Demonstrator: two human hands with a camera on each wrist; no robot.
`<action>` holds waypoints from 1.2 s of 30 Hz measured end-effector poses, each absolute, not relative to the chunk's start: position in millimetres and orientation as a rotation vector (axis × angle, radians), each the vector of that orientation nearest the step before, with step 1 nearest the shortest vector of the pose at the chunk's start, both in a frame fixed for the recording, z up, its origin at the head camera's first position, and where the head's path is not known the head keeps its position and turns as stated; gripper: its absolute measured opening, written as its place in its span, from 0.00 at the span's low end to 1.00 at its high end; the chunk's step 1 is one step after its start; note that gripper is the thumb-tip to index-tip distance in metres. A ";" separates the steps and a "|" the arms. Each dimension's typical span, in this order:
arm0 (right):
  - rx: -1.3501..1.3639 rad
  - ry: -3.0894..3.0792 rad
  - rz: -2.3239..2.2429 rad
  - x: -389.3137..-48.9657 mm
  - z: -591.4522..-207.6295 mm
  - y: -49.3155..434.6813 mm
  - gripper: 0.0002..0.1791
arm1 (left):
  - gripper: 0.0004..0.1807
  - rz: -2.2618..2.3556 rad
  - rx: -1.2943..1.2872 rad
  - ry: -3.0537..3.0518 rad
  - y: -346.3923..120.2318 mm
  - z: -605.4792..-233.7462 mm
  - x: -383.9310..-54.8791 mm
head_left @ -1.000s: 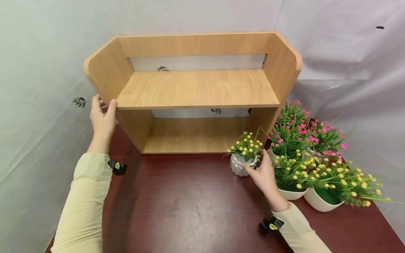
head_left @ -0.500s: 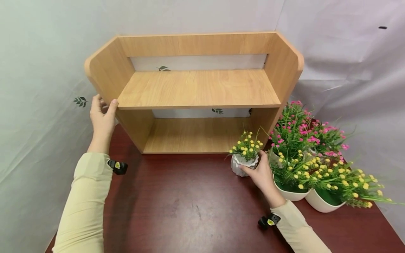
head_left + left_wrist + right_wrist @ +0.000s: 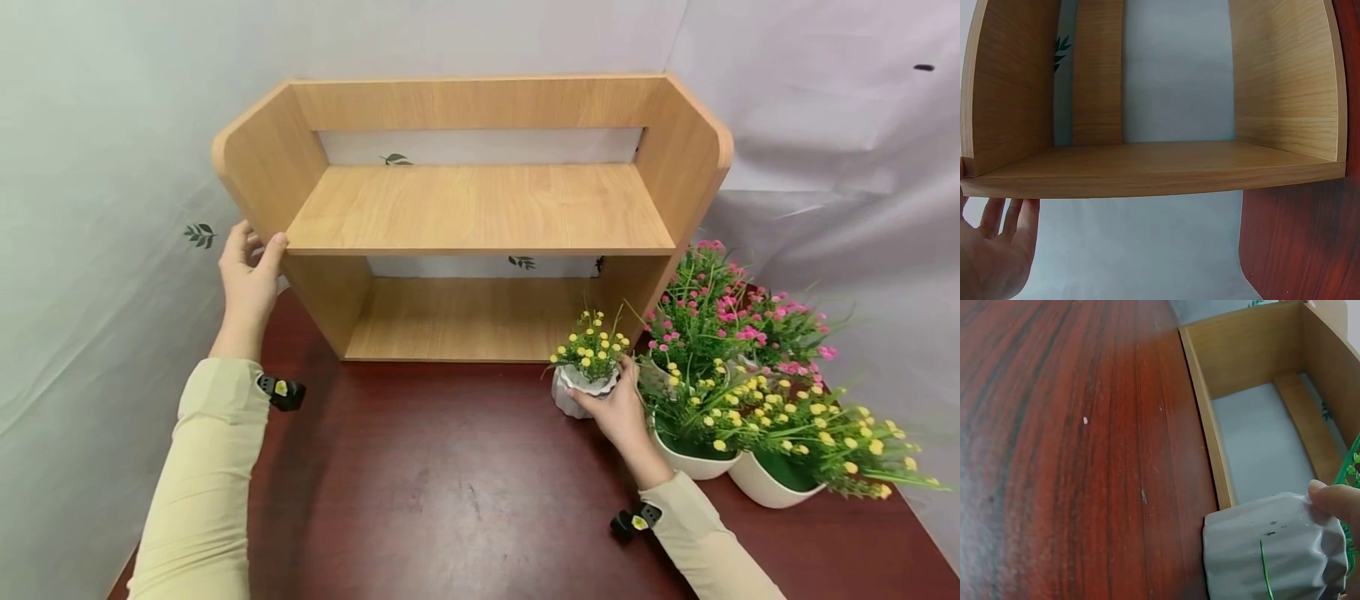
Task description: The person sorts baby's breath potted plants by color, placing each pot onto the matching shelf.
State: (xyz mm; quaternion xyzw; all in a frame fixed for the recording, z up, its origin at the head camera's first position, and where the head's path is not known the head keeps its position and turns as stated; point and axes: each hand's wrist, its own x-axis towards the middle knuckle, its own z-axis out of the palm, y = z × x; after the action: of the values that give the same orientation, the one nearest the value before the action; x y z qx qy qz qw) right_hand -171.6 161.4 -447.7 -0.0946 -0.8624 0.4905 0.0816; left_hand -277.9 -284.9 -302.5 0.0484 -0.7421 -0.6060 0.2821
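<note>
A small white fluted pot (image 3: 572, 395) of yellow flowers (image 3: 589, 348) stands by the lower right front of a two-tier wooden shelf (image 3: 480, 208). My right hand (image 3: 621, 410) holds this pot from its right side, thumb across the front near the rim and fingers round the back. The right wrist view shows the pot's ridged wall (image 3: 1272, 550) under the thumb. At the shelf's left side panel, my left hand (image 3: 251, 279) grips the edge, thumb at the front and fingers along the outer face. In the left wrist view those fingers (image 3: 1025, 222) lie partly behind the panel.
To the right of the shelf stand several more potted flowers, with pink blooms (image 3: 723, 308) behind and yellow ones in white pots (image 3: 772, 483) in front. A dark red wooden table (image 3: 442, 483) bears everything. Pale cloth (image 3: 97, 167) hangs behind and at both sides.
My right hand has moved slightly left and closed in on the white pot. The head view has shifted a little. My left hand keeps its place on the shelf's side.
</note>
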 end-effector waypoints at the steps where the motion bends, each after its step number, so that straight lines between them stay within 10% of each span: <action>1: -0.281 -2.571 1.468 -171.6 -447.4 161.5 0.54 | 0.19 -1.616 0.127 -1.990 -284.7 -301.8 -277.4; 36: -0.195 -2.646 1.390 -162.4 -444.0 152.9 0.57 | 0.21 -1.706 0.218 -1.952 -281.0 -299.2 -275.8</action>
State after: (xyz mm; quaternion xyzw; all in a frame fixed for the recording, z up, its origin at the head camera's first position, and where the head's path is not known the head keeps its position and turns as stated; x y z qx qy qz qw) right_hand -162.4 152.9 -444.0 -0.0649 -0.8811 0.4628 0.0733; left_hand -275.8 -281.0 -299.2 0.0808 -0.7230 -0.6321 0.2668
